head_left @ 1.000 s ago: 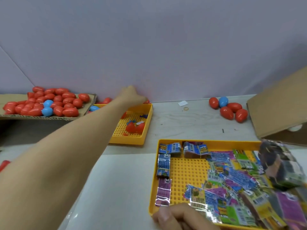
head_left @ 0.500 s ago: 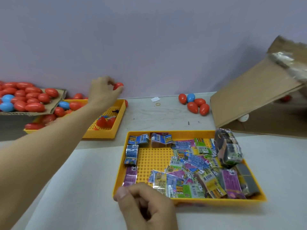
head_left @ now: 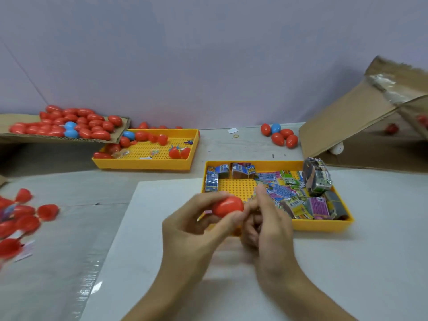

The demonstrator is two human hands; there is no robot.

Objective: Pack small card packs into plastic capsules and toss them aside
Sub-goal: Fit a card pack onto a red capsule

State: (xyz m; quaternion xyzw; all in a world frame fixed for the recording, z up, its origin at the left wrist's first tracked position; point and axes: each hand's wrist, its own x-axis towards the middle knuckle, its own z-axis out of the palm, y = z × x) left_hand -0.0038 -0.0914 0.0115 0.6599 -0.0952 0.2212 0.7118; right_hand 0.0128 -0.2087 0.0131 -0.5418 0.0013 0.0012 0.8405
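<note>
- Left hand (head_left: 192, 230) is gripping a red capsule (head_left: 228, 206), fingers curled round it, just in front of the card tray (head_left: 324, 225).
- Right hand (head_left: 266, 225) is meeting it; its finger state cannot be told.
- Capsule judged light, rigid, slippery; hold across its middle.
- Card packs (head_left: 287, 193) are lying in the tray behind.

Both forearms come up from the bottom edge and meet mid-frame. Left hand (head_left: 194, 228) palm turned right, fingers and thumb curled, pinching a red capsule (head_left: 228, 206) at its fingertips. Right hand (head_left: 266, 225) just beside it, touching at the fingertips, index finger straight up, other fingers curled inward toward the left hand. Whether the right holds anything can't be told; motion blur.
</note>
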